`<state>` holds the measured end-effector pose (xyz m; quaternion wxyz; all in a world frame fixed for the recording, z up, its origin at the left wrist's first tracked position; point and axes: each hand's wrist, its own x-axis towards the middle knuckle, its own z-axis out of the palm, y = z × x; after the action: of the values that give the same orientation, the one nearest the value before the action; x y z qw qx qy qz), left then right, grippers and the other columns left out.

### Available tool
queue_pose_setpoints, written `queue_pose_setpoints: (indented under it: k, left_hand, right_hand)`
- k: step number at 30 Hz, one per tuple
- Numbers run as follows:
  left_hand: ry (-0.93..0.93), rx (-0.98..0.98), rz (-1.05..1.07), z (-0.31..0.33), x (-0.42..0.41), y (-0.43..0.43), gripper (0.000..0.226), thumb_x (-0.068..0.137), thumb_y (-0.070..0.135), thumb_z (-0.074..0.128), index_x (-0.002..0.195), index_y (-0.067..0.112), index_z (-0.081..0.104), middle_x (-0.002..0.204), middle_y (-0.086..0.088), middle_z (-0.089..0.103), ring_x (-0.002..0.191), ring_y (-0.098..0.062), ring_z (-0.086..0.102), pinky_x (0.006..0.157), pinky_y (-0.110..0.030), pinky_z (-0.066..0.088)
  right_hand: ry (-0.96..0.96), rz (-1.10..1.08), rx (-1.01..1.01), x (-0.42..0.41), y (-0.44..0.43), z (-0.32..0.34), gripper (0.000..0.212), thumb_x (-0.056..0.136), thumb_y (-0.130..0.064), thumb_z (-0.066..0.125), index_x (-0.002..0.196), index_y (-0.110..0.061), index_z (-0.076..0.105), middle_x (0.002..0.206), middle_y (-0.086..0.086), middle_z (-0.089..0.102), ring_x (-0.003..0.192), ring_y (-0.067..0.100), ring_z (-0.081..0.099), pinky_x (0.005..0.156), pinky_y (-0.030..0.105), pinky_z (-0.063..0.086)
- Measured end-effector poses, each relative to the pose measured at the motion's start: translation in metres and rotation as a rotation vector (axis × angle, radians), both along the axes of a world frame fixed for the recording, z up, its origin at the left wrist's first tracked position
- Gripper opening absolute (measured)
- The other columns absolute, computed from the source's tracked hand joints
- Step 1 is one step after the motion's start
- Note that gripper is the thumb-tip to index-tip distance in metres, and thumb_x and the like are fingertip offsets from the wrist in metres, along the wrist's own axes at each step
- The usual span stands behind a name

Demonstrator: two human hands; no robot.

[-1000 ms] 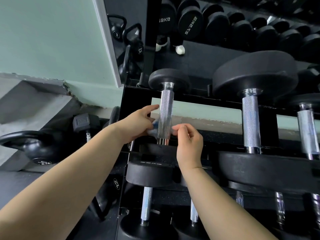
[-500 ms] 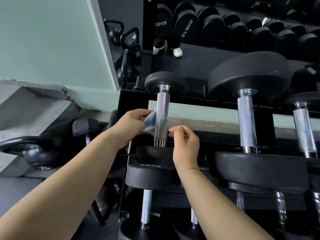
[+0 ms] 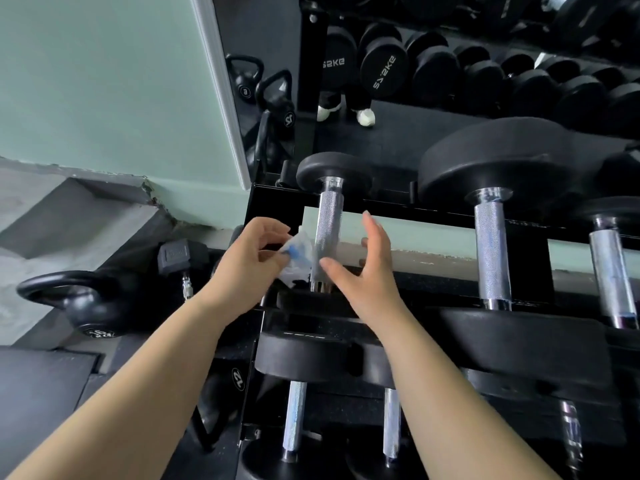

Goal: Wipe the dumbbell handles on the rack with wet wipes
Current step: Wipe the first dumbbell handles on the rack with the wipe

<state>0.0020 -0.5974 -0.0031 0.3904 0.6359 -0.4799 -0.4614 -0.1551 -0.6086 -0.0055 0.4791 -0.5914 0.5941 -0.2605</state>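
A small black dumbbell lies on the top tier of the black rack [image 3: 277,202], its knurled steel handle [image 3: 327,230] pointing away from me. My left hand [image 3: 249,261] pinches a crumpled wet wipe [image 3: 294,254] with a blue mark, held against the handle's left side. Just right of the handle, my right hand [image 3: 367,268] is spread with straight fingers and holds nothing; its thumb lies near the handle's lower part. A larger dumbbell's handle [image 3: 491,251] and another handle [image 3: 611,271] lie further right on the same tier.
Lower tiers hold more dumbbells, their handles [image 3: 294,417] showing below my arms. A black kettlebell [image 3: 86,303] and a small hex dumbbell [image 3: 176,254] sit on the floor to the left. Behind the rack, a mirror [image 3: 415,81] reflects rows of dumbbells.
My right hand has let go of the wipe and opened, fingers now spread beside the handle. The wipe has come round to the handle's left side, held by my left hand alone.
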Motion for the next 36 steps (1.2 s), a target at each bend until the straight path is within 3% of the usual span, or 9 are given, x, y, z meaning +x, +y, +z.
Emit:
queue_pose_setpoints:
  k: [3, 6, 11, 14, 16, 20, 27, 33, 36]
  left_hand:
    - [-0.055, -0.092, -0.073, 0.014, -0.003, 0.009, 0.037, 0.082, 0.0, 0.061, 0.083, 0.033, 0.044, 0.08, 0.009, 0.053, 0.059, 0.008, 0.053, 0.057, -0.005, 0.041]
    - [-0.07, -0.125, -0.044, 0.019, -0.006, 0.015, 0.037, 0.079, -0.002, 0.064, 0.081, 0.029, 0.045, 0.073, 0.007, 0.054, 0.056, 0.008, 0.051, 0.056, -0.004, 0.04]
    - [-0.087, -0.156, 0.121, 0.014, -0.011, 0.027, 0.032, 0.077, 0.008, 0.068, 0.081, 0.033, 0.048, 0.086, 0.014, 0.058, 0.085, -0.002, 0.056, 0.081, -0.012, 0.042]
    - [-0.346, -0.242, 0.11, 0.006, -0.018, 0.041, 0.022, 0.074, 0.014, 0.072, 0.085, 0.024, 0.055, 0.087, 0.021, 0.048, 0.085, 0.0, 0.049, 0.079, 0.001, 0.033]
    - [-0.43, -0.269, 0.009, -0.003, -0.026, 0.048, 0.016, 0.076, 0.018, 0.07, 0.088, 0.012, 0.064, 0.088, 0.017, 0.049, 0.085, -0.007, 0.05, 0.079, 0.0, 0.033]
    - [-0.436, -0.273, -0.027, -0.008, -0.033, 0.052, 0.014, 0.078, 0.02, 0.062, 0.086, 0.009, 0.067, 0.083, 0.019, 0.049, 0.086, -0.012, 0.048, 0.079, 0.002, 0.03]
    - [-0.394, -0.295, -0.054, -0.013, -0.029, 0.048, 0.008, 0.078, 0.011, 0.069, 0.085, 0.007, 0.067, 0.084, 0.027, 0.047, 0.087, -0.013, 0.049, 0.082, 0.0, 0.031]
    - [-0.336, -0.273, -0.047, -0.016, -0.027, 0.048, 0.015, 0.075, 0.023, 0.063, 0.084, 0.011, 0.067, 0.085, 0.026, 0.05, 0.087, -0.009, 0.05, 0.079, 0.001, 0.032]
    - [-0.303, -0.283, -0.046, -0.018, -0.026, 0.047, 0.016, 0.074, 0.025, 0.063, 0.083, 0.012, 0.067, 0.085, 0.024, 0.052, 0.086, -0.006, 0.051, 0.079, -0.001, 0.034]
  right_hand:
    - [-0.056, 0.161, 0.023, 0.001, -0.005, 0.022, 0.071, 0.081, -0.023, 0.065, 0.139, -0.033, 0.025, 0.146, -0.008, 0.024, 0.128, 0.004, 0.026, 0.099, 0.016, 0.031]
    - [-0.042, 0.268, 0.011, 0.004, -0.009, 0.03, 0.035, 0.083, -0.018, 0.063, 0.116, -0.025, 0.054, 0.107, -0.016, 0.054, 0.092, -0.008, 0.047, 0.07, 0.005, 0.04]
    - [-0.01, 0.172, -0.048, 0.005, -0.012, 0.026, 0.01, 0.087, -0.011, 0.054, 0.087, -0.019, 0.058, 0.073, -0.012, 0.053, 0.063, 0.0, 0.047, 0.05, 0.002, 0.038]
    - [0.133, -0.186, -0.237, 0.002, -0.027, 0.019, 0.014, 0.085, -0.005, 0.049, 0.086, -0.015, 0.058, 0.082, -0.003, 0.053, 0.07, 0.011, 0.047, 0.056, 0.015, 0.037]
    - [0.264, -0.243, -0.368, 0.005, -0.041, 0.017, 0.017, 0.084, -0.002, 0.047, 0.091, -0.007, 0.061, 0.096, 0.004, 0.051, 0.078, 0.014, 0.045, 0.055, 0.017, 0.033]
    - [0.416, 0.007, -0.409, 0.017, -0.058, 0.011, 0.023, 0.086, 0.0, 0.045, 0.1, -0.001, 0.063, 0.114, 0.01, 0.05, 0.092, 0.022, 0.052, 0.068, 0.023, 0.035]
    - [0.37, 0.309, -0.249, 0.008, -0.03, 0.005, 0.019, 0.089, -0.013, 0.052, 0.092, -0.002, 0.067, 0.099, 0.001, 0.045, 0.086, 0.016, 0.047, 0.075, 0.025, 0.039]
    - [0.479, 0.103, -0.344, 0.028, -0.069, 0.009, 0.024, 0.091, -0.008, 0.045, 0.096, 0.003, 0.066, 0.11, 0.013, 0.051, 0.092, 0.029, 0.053, 0.069, 0.029, 0.038]
    - [0.518, 0.171, -0.321, 0.025, -0.068, 0.013, 0.025, 0.09, -0.008, 0.045, 0.093, 0.002, 0.067, 0.103, 0.013, 0.049, 0.087, 0.028, 0.051, 0.065, 0.027, 0.035]
